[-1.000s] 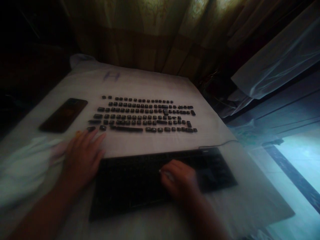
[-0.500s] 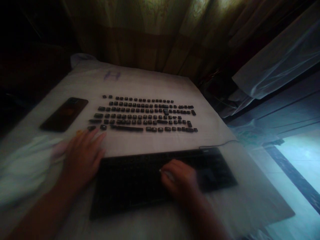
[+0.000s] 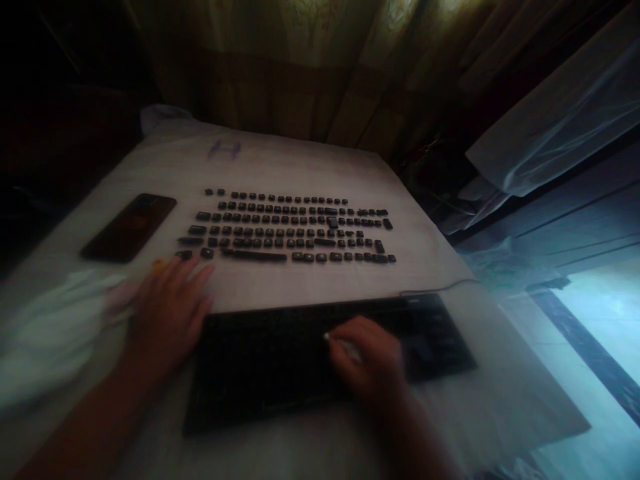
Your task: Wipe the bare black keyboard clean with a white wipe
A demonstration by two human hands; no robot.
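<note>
The right hand [image 3: 370, 353] is closed, thumb and fingers pinching a small pale thing [image 3: 353, 351] too blurred to name, over the middle of the black keyboard [image 3: 260, 370]; whether its tip touches cannot be told. The left hand [image 3: 170, 303] lies spread just beside the keyboard's left end, holding nothing visible, its fingertips close to the nearest keycaps [image 3: 289, 233].

The keyboard sits slightly askew on the white-covered bench [image 3: 505, 373]. Many keycaps are off and laid out in rows beyond it, so their removal looks mostly done — though the keyboard's face is too dark to show whether any remain. Work on that face seems under way, and the laid-out caps are all apart from it.

Bare covering runs between the rows and the keyboard, and more lies between its right end and the bench's slanting edge, which the cable [image 3: 440, 289] nears. The left is tighter — phone [image 3: 130, 227], small orange thing [image 3: 159, 267] and pale cloth [image 3: 55, 333] crowd that hand.
</note>
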